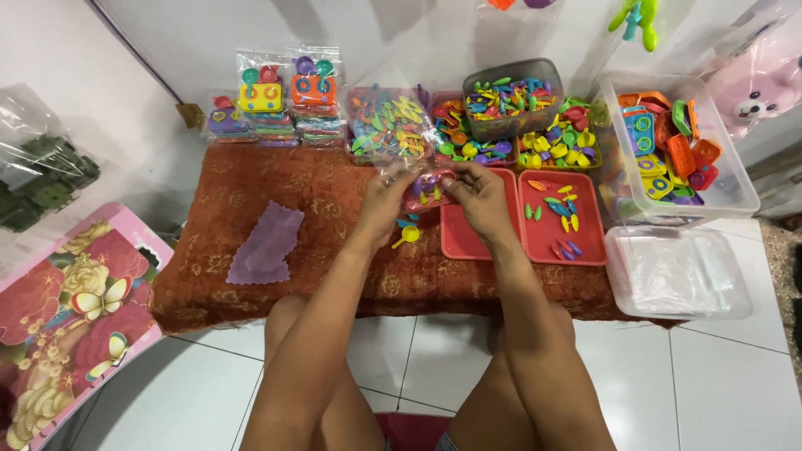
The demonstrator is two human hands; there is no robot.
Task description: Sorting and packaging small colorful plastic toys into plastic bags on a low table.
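Contents of the clear bag [426,188] were blurred and partly hidden by fingers; its long axis ran left-right; left hand [386,200] and right hand [480,194] pinched its ends.

We are logging a clear, glossy plastic bag [424,189], crinkled, sitting between the left hand [386,203] and right hand [483,196]. We are noting smooth, matt-looking red plastic trays [561,227], glossy hard plastic toy pieces [547,205], a soft purple cloth [266,244] with a matt nap, a rust-red woven table covering [242,188], and shiny white floor tiles [727,376].
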